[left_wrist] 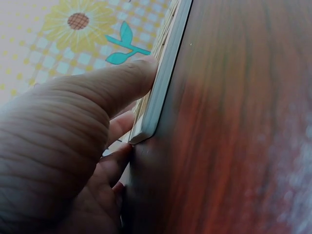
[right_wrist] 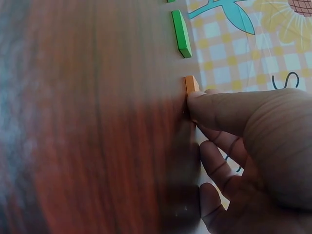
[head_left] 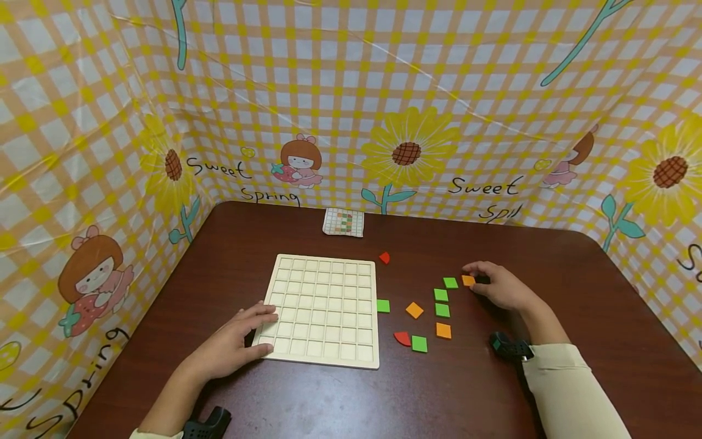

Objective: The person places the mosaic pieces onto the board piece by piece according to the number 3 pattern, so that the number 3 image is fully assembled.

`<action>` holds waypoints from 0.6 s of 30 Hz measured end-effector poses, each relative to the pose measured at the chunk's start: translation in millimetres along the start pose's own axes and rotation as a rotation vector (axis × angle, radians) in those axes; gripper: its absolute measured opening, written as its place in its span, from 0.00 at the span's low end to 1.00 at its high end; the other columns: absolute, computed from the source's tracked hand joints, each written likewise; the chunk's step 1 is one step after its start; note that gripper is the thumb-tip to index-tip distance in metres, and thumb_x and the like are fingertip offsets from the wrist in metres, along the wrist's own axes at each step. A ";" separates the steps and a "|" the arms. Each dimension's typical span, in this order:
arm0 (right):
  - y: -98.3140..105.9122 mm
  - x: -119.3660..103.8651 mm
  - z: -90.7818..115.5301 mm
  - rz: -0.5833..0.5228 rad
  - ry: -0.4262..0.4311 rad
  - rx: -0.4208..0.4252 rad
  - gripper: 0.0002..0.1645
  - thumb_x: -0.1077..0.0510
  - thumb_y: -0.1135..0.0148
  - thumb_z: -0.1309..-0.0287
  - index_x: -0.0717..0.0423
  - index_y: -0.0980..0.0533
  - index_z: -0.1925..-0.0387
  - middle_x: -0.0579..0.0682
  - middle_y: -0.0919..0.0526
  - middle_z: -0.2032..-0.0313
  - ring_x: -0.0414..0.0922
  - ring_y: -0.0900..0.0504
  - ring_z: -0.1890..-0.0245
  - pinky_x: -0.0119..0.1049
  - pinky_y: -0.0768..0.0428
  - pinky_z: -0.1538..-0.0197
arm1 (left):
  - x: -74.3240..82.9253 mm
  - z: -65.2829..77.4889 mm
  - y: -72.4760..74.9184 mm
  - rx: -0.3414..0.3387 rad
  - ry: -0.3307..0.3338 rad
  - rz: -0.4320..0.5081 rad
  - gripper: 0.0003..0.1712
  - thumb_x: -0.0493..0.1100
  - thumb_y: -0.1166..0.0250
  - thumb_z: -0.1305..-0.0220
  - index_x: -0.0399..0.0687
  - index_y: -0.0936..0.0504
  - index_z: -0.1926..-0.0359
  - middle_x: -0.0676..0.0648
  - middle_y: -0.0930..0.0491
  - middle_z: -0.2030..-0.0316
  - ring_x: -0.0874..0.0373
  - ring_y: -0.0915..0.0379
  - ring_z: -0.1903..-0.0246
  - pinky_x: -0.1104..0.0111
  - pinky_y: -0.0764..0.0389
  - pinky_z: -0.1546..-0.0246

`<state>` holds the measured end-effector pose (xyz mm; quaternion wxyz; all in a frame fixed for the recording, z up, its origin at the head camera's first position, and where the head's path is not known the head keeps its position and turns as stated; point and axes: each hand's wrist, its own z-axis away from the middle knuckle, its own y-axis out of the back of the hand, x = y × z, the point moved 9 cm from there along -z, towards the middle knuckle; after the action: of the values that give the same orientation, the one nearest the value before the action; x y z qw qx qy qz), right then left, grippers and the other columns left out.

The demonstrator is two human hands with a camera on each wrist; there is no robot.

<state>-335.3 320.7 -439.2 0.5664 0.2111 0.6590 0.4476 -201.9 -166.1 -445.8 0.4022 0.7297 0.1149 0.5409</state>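
Observation:
A square cream wooden board [head_left: 323, 300] with a grid of shallow recesses lies flat on the table. My left hand [head_left: 227, 344] rests on its near left corner, fingers stretched over the left edge; in the left wrist view the thumb touches the board's rim [left_wrist: 155, 100]. On the right, my right hand [head_left: 501, 288] pinches a small orange square tile [head_left: 468, 280] at the table surface. The right wrist view shows the thumb against this orange tile [right_wrist: 190, 84], with a green square tile [right_wrist: 181, 35] beyond it.
Between board and right hand lie several loose tiles: green squares [head_left: 442, 310], orange squares [head_left: 443, 330] and red quarter-round pieces [head_left: 402, 338]. One green tile [head_left: 383, 306] is at the board's right edge. A pattern card [head_left: 343, 222] lies behind the board. Printed cloth [head_left: 340, 79] surrounds the brown table [head_left: 307, 402].

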 end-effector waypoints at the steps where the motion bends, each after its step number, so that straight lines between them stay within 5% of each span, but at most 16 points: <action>1: -0.2 0.3 0.0 0.001 -0.001 0.003 0.22 0.65 0.41 0.33 0.65 0.28 0.39 0.64 0.26 0.47 0.61 0.29 0.47 0.59 0.28 0.46 | -0.6 -0.1 -0.4 -0.004 0.000 -0.002 0.32 0.46 0.31 0.36 0.41 0.26 0.34 0.44 0.34 0.30 0.42 0.51 0.26 0.39 0.55 0.30; 18: -1.3 3.7 1.4 -0.023 -0.049 0.022 0.21 0.57 0.40 0.31 0.64 0.26 0.41 0.63 0.26 0.47 0.58 0.28 0.50 0.56 0.28 0.47 | 0.6 0.0 -1.8 -0.026 -0.009 -0.010 0.32 0.49 0.34 0.32 0.38 0.27 0.33 0.42 0.36 0.29 0.42 0.53 0.26 0.38 0.56 0.30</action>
<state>-334.7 323.4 -442.2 0.5852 0.2208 0.6522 0.4283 -201.2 -164.5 -446.7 0.4148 0.7262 0.1100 0.5371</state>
